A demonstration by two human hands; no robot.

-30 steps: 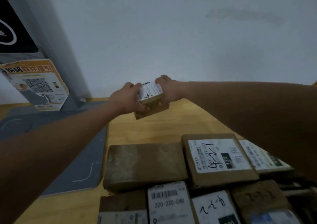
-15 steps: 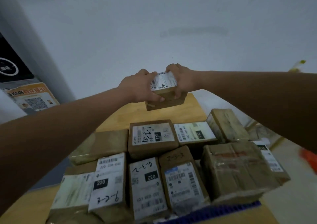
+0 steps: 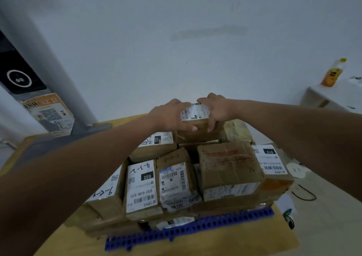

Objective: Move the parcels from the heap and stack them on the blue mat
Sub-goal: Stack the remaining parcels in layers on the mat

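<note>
A small brown parcel with a white label is held between both my hands at the far top of the stack. My left hand grips its left side and my right hand grips its right side, fingers curled over the edges. Whether it touches the parcels under it I cannot tell. The stack of several taped cardboard parcels sits on the blue perforated mat, whose front edge shows below them. My forearms hide part of the stack's left side.
The mat lies on a wooden platform. A grey pillar with a poster stands at the left. At the right, a white shelf carries an orange bottle. A cable lies on the floor.
Both hands carried the small parcel rightward and down onto the far top of the stack. My view swung right and pulled back, bringing the mat's front edge and shelf in.
</note>
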